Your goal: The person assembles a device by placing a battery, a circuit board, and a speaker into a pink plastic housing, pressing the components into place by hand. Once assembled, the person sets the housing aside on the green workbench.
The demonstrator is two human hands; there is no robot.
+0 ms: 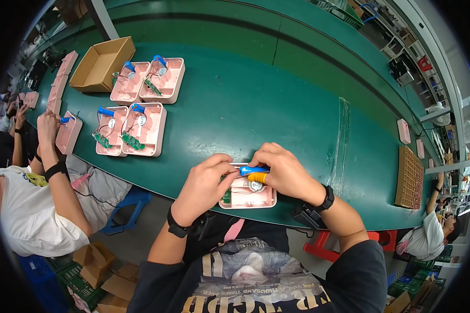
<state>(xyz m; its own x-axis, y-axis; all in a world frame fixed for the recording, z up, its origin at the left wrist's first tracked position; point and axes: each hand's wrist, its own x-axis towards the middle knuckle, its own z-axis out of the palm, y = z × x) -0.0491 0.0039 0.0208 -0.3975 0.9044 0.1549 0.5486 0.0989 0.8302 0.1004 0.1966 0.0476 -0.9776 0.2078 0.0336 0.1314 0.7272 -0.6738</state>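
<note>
A pink plastic housing (238, 200) lies in front of me at the table's near edge. My right hand (284, 172) grips a blue cylindrical battery (251, 170) over the housing's far side. A yellow finger cover (257, 178) shows on one of its fingers. My left hand (208, 178) is closed in a pinch at the battery's left end; what its fingertips hold is hidden. Inside the housing are a round white-grey part (255, 185) and a green circuit board (226, 196), partly covered by my left hand.
Several pink housings (152, 141) with blue batteries, wires and green boards stand on the green table (256, 115) to the left. Behind them is a cardboard box (100, 65). A co-worker's hand (47, 128) is at another housing. A brown partitioned carton (408, 177) sits far right.
</note>
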